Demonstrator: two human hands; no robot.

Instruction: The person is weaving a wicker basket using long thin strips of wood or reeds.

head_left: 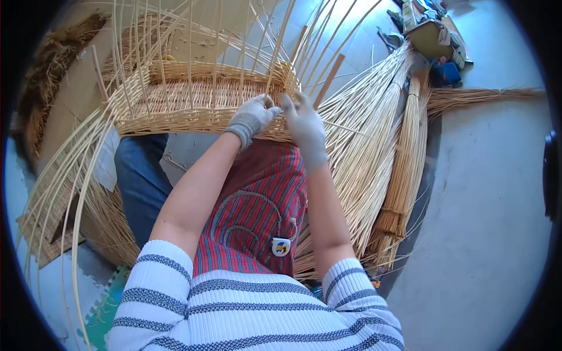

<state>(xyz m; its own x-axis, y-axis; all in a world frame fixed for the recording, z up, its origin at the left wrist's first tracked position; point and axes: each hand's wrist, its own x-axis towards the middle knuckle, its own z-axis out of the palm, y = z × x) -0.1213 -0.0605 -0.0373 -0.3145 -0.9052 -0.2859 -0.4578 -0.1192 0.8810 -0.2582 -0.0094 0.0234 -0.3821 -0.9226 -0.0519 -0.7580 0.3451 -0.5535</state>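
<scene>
Head view: at the near right corner of the basket (193, 102) on the lap, a weaver (274, 70) is pinched by left hand (250, 119) and right hand (304, 126), best kept taut and pressed down between stakes (190, 52).

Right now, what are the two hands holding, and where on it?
Both gloved hands, left hand and right hand, grip the wicker basket at its near rim corner, fingers pinching the upright willow rods there.
</scene>
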